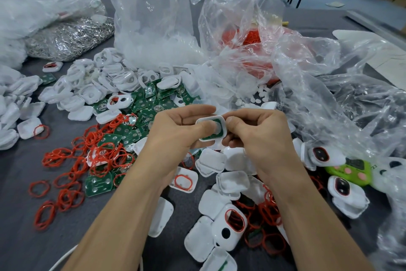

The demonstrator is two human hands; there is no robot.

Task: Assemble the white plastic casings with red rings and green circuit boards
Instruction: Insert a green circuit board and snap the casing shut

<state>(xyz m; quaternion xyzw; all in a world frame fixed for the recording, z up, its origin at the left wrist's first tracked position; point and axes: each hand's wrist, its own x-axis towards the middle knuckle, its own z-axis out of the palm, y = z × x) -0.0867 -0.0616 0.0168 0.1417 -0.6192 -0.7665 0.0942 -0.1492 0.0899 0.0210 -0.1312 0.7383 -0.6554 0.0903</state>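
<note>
Left hand (175,131) and right hand (260,136) pinch a white casing (208,118) above the tabletop (19,226) centre. The left thumb presses its green circuit board (219,121), likely seating it.

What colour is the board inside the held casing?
Green: the circuit board in the white casing, head view.

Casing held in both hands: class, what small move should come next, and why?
Probably push the board down flat with the left hand thumb: it already lies inside the casing, under that thumb, and the right hand pinches the rim.
</note>
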